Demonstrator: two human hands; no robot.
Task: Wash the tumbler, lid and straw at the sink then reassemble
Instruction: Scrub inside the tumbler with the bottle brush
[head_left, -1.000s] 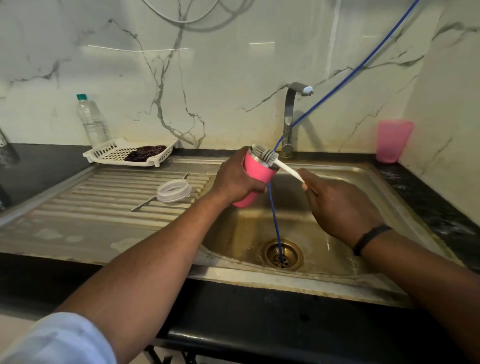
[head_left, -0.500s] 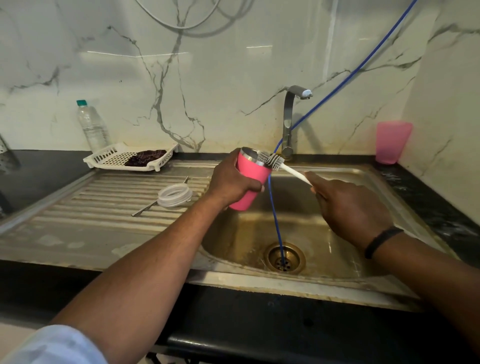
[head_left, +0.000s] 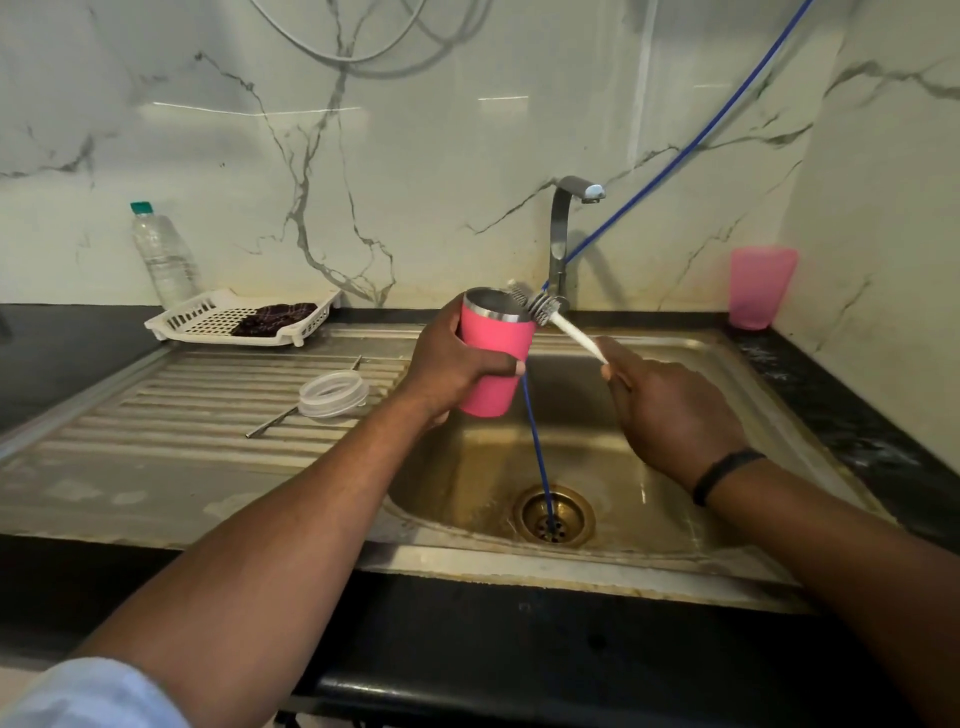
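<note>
1. Left hand (head_left: 457, 364) wraps around the pink metal tumbler with a steel rim (head_left: 493, 358), fingers curled round its far side, thumb across the front; tumbler tilted, mouth up and away, held above the stainless steel sink basin (head_left: 675, 519).
2. Right hand (head_left: 670, 410) grips the white handle of the bristle bottle brush (head_left: 550, 317); bristle head sits at the tumbler rim, on the side toward the right hand. How deep the bristles reach inside cannot be made out.
3. Clear round plastic lid (head_left: 334, 395) lies on the ribbed draining board, left of the left hand, well apart from it.
4. Thin metal straw (head_left: 272, 423) lies under the lid's edge; its middle is hidden by the lid.
5. Blue hose (head_left: 537, 441) drops between the hands into the drain; its upper run is cut off at the top edge.
6. Both forearms partly out of frame below.
</note>
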